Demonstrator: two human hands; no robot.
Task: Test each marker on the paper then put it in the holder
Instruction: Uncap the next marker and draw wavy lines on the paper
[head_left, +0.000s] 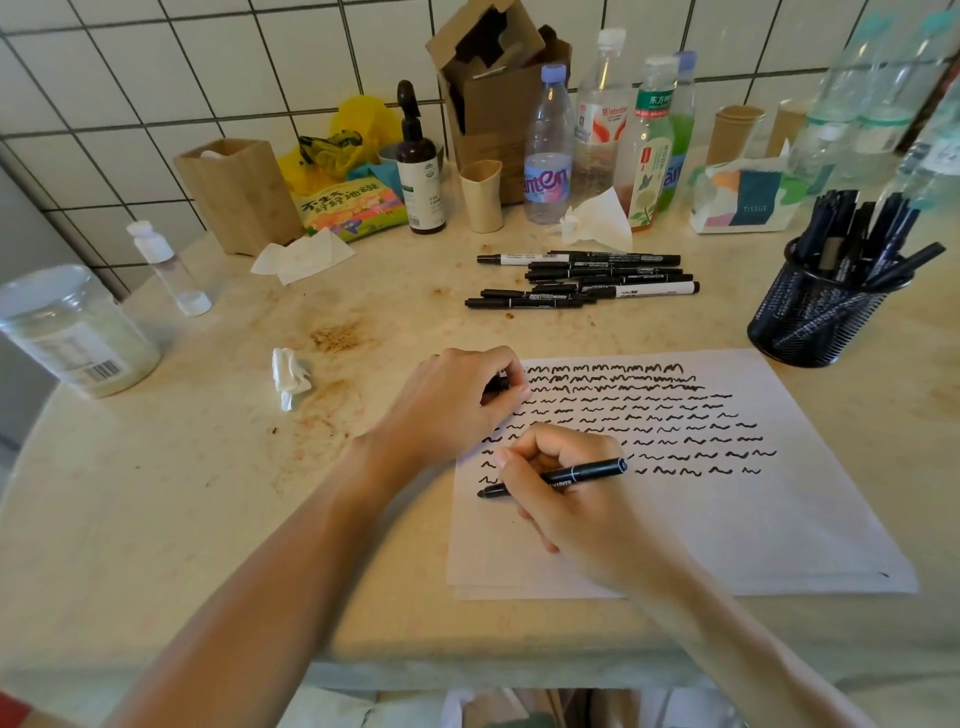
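The left hand (457, 400) rests on the paper's (727, 525) upper left corner with fingers curled around a small dark thing, probably the cap (503, 382); if this hand lifts, the sheet can slide under the stroke; the right hand (566, 488) grips the uncapped marker (558, 477), tip at the left edge, so a line may run onto the table (182, 493). Untested markers (584, 280) lie behind, the holder (823, 306) at far right is crowded, so pushing one more in may tip it
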